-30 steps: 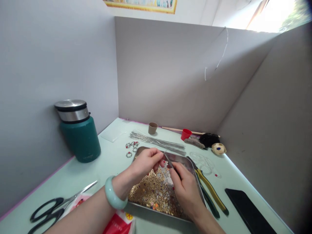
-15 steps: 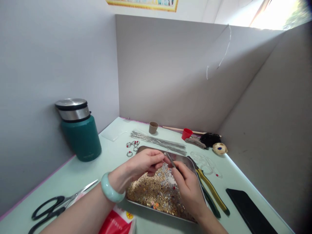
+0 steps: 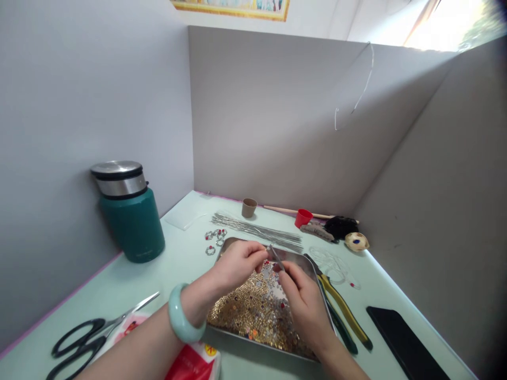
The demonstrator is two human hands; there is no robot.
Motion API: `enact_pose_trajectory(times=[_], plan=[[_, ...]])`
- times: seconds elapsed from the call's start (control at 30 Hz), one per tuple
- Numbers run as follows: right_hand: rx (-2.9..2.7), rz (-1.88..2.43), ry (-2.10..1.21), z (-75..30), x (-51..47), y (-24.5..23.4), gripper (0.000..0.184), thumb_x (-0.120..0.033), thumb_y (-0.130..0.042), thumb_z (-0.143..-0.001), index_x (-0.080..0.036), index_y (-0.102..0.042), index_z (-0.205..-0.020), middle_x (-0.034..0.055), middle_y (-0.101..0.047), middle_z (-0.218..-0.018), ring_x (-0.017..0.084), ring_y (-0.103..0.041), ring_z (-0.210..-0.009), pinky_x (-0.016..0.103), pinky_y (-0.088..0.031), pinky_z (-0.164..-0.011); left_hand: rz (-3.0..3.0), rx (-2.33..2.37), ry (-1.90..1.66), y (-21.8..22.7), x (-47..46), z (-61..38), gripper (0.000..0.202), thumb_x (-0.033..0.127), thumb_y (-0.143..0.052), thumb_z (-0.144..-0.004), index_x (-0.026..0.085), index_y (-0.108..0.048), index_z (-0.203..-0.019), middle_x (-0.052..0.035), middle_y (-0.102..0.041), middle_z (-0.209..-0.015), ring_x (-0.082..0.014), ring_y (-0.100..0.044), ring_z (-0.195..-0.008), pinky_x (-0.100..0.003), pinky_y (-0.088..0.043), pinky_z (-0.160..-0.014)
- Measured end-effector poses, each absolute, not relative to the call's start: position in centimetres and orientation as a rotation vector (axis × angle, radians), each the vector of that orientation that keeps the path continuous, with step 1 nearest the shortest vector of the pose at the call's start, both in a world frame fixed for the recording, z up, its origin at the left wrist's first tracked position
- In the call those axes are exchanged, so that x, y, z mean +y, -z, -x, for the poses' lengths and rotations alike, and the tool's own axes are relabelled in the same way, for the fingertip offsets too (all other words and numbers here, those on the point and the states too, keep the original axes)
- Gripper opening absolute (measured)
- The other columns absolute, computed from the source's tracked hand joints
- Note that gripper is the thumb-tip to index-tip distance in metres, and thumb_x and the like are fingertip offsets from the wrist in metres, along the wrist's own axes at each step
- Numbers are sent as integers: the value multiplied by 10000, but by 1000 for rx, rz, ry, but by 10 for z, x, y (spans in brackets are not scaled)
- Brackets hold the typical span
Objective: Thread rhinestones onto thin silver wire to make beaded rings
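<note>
Over a metal tray [image 3: 261, 344] of gold and silvery beads, both my hands meet near its far edge. My left hand [image 3: 240, 264], with a pale green bangle [image 3: 184, 314] on the wrist, is closed in a pinch; whatever lies between the fingertips is too small to make out. A slim grey metal tool, looking like tweezers [image 3: 276, 257], is gripped in my right hand [image 3: 304, 295]. Its tip points up and left, close to the left fingertips. Several small beaded rings [image 3: 215, 238] lie just left of the tray.
Metal wires [image 3: 257, 230] lie behind the tray. Yellow-and-green-handled pliers [image 3: 344, 311], clear cord [image 3: 330, 264] and a black phone-like slab [image 3: 404, 343] are at right. Scissors [image 3: 91, 335], a red-white packet [image 3: 194, 364] and a green flask [image 3: 132, 224] are at left. Cups [image 3: 249, 208] stand behind.
My left hand has turned, its back now showing more and its fingers curled closer together. My right hand keeps the tool in nearly the same place.
</note>
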State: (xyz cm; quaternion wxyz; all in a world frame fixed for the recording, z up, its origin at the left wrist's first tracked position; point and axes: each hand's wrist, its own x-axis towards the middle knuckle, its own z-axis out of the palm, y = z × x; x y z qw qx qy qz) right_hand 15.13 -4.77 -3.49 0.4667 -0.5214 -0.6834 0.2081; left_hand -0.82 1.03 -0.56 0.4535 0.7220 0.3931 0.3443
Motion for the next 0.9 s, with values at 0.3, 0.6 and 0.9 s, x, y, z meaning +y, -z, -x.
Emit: enact_pose_trajectory(times=[0.3, 0.6, 0.9], plan=[[-1667, 1293, -650, -154, -48, 37, 268, -280, -393, -925, -215, -587, -1098, 6, -594, -766, 167, -559, -767, 237, -418, -647, -1458, 805, -761, 4, 11, 8, 211, 346, -479, -829, 161, -581, -833, 44, -454, -559, -61, -306, -415, -216, -220, -409], [-1727, 1296, -631, -154, -49, 34, 274, -285, -385, -926, -220, -583, -1104, 14, -591, -801, 170, -549, -788, 241, -409, -654, -1547, 852, -772, 9, 13, 7, 219, 329, -471, -830, 165, -576, -729, 33, -466, -547, -68, -343, -419, -222, -255, -419], [-1725, 1272, -633, -153, -48, 33, 253, -256, -396, -921, -210, -585, -1082, 7, -603, -838, 166, -553, -830, 239, -403, -725, -1827, 939, -790, 10, 15, 11, 260, 319, -452, -839, 171, -622, -709, 21, -513, -560, -91, -426, -494, -229, -316, -499]])
